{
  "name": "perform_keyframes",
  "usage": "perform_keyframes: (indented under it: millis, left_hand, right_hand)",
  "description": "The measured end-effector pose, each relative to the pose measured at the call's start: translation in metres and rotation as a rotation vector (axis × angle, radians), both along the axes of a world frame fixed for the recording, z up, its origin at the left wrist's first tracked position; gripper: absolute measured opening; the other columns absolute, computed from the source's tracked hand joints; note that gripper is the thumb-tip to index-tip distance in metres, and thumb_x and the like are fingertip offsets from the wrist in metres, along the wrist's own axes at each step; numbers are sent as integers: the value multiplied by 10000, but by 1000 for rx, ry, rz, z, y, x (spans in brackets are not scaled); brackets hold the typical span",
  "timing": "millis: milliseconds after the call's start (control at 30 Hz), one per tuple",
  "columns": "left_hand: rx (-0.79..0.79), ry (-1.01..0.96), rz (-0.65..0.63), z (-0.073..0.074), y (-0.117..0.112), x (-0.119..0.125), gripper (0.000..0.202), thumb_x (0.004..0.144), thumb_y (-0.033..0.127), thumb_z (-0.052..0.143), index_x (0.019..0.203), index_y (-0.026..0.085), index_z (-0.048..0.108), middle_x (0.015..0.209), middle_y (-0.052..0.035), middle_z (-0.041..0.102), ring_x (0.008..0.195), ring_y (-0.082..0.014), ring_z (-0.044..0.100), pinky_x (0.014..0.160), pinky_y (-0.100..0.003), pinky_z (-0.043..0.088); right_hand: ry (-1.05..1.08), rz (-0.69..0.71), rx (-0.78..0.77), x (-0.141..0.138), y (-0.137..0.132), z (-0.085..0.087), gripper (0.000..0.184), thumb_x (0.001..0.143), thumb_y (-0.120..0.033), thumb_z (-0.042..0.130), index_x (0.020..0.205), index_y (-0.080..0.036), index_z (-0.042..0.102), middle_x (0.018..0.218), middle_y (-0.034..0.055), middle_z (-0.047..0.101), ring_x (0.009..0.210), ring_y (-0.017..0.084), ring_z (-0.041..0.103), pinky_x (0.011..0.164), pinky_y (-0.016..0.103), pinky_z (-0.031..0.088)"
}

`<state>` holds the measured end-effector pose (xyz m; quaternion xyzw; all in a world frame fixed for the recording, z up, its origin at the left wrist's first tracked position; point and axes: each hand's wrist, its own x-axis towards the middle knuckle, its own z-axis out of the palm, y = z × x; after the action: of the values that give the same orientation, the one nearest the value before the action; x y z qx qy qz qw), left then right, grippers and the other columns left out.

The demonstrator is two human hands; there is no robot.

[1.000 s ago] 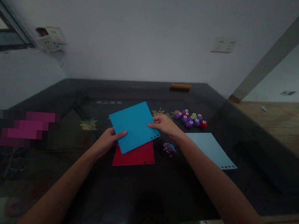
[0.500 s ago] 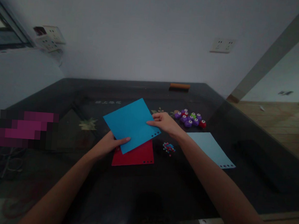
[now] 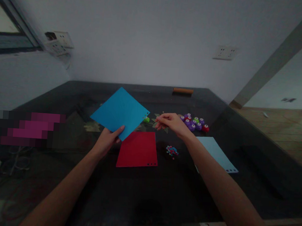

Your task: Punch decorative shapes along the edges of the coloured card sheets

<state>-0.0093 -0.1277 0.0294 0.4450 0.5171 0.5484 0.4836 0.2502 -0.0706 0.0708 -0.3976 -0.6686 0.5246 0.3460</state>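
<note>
My left hand (image 3: 109, 137) is closed on the lower corner of a blue sheet (image 3: 121, 112), thumb on its face. The sheet is held tilted above the table, with punched holes at its right corner. My right hand (image 3: 170, 121) is apart from the sheet, fingers curled into a pinch; anything between the fingertips is too small or hidden to make out. Below the blue sheet a red sheet (image 3: 139, 150) with holes lies flat, partly covered from view. A green round piece (image 3: 146, 120) shows just beyond the blue sheet's right corner.
Purple, red and green eyeball-like pieces (image 3: 193, 123) cluster behind my right wrist. Small coloured beads or pins (image 3: 172, 150) lie beside the red sheet. A pale blue sheet (image 3: 219, 154) is partly under my right forearm. An orange-brown bar (image 3: 183, 90) rests at the table's back edge.
The blue sheet has moved left and up in my left hand, and turned. My right hand has let go of it. More of the red sheet and the green piece now show.
</note>
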Motion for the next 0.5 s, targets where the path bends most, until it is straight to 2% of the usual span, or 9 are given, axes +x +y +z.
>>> perform_keyframes:
  millis: [200, 333, 400, 500]
  left_hand:
    - [75, -204, 211, 4, 6, -7, 319, 573, 311, 767, 698, 176, 507, 556, 73, 495, 414, -53, 418, 368, -173, 318]
    - [81, -242, 258, 4, 8, -10, 320, 566, 316, 775, 690, 161, 524, 560, 61, 517, 411, -57, 438, 366, -180, 339]
    - [86, -249, 259, 4, 7, -10, 318, 576, 326, 771, 703, 154, 536, 576, 54, 535, 413, -59, 455, 369, -184, 353]
    - [87, -255, 260, 5, 5, -8, 345, 564, 332, 781, 740, 151, 545, 601, 47, 564, 412, -61, 480, 370, -185, 368]
  right_hand:
    - [-62, -51, 36, 0, 1, -6, 169, 804, -299, 574, 734, -157, 632, 670, 47, 674, 586, 112, 602, 569, 244, 445]
    - [-109, -65, 53, -10, 9, -18, 152, 790, -278, 581, 738, -142, 624, 648, 47, 668, 565, 117, 604, 563, 245, 450]
    - [-195, -79, 87, -19, 14, -24, 145, 799, -266, 572, 752, -142, 631, 676, 53, 677, 588, 122, 616, 595, 252, 465]
    - [-457, -179, 249, -33, 24, -29, 131, 795, -274, 591, 799, -159, 655, 763, 56, 694, 692, 144, 640, 655, 264, 472]
